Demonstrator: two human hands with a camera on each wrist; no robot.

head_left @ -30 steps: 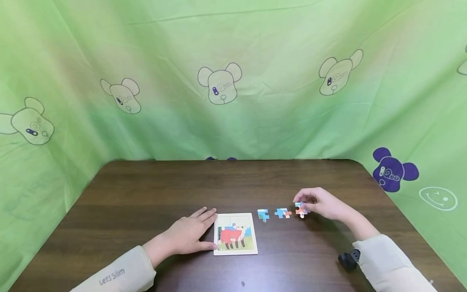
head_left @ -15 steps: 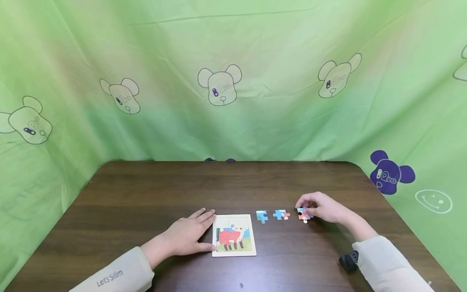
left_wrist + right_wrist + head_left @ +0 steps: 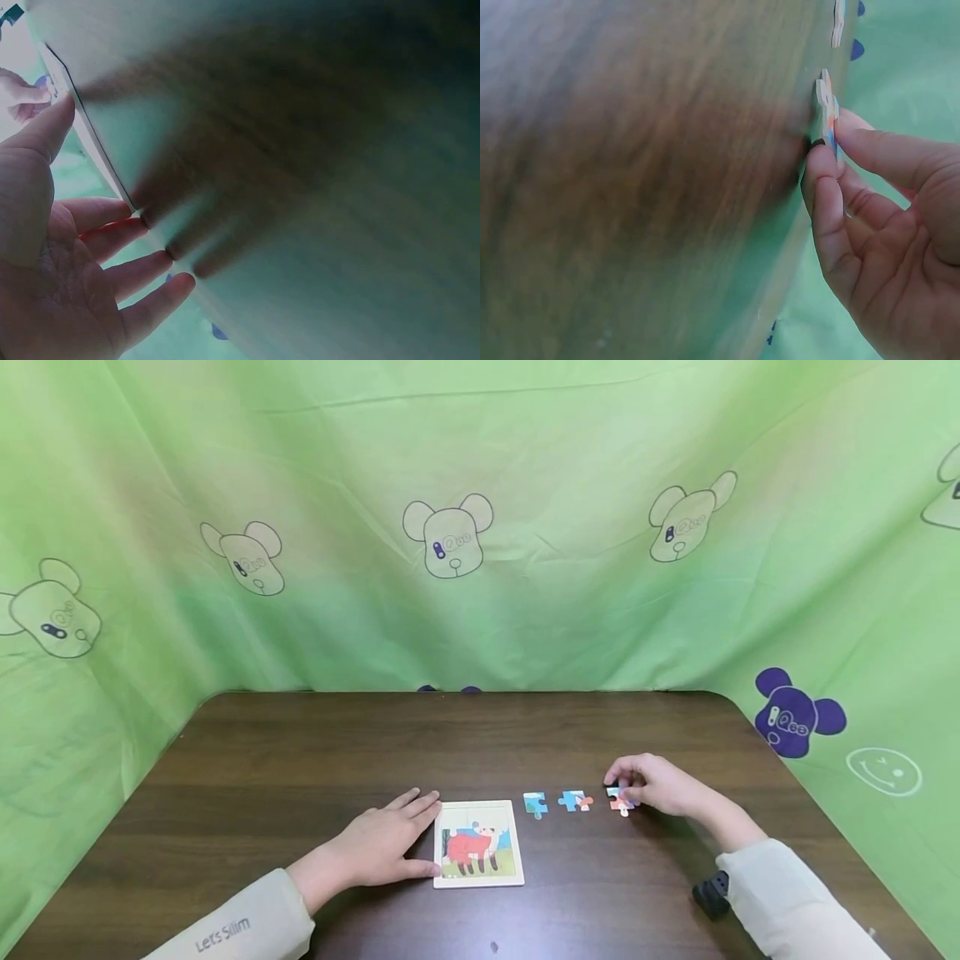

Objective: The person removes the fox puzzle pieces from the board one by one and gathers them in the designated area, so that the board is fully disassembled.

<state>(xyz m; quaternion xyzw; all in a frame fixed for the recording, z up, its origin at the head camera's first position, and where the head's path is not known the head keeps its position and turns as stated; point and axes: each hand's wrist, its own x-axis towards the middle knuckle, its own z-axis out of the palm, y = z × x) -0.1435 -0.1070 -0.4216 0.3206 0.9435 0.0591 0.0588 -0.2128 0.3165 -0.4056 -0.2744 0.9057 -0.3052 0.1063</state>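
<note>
At the right, my right hand (image 3: 660, 783) pinches a jigsaw piece (image 3: 618, 802) with blue and orange print between thumb and fingers. The right wrist view shows the held piece (image 3: 826, 112) almost edge-on, close to the tabletop. Two more jigsaw pieces, one blue and green (image 3: 536, 804) and one blue and orange (image 3: 575, 801), lie in a row left of it. My left hand (image 3: 378, 845) rests with fairly straight fingers at the left edge of a square puzzle board (image 3: 517, 860). On that board is a partly filled picture of a red animal; its upper strip is bare.
A dark brown wooden table (image 3: 315, 743) holds everything. Green curtain (image 3: 570, 627) printed with bear heads hangs behind and at both sides. A black device (image 3: 711, 895) sits at my right wrist, by the sleeve.
My right hand has shifted the pinched piece slightly right and nearer to me, level with the other two pieces. My left hand stays at the board. The head view has drifted a little.
</note>
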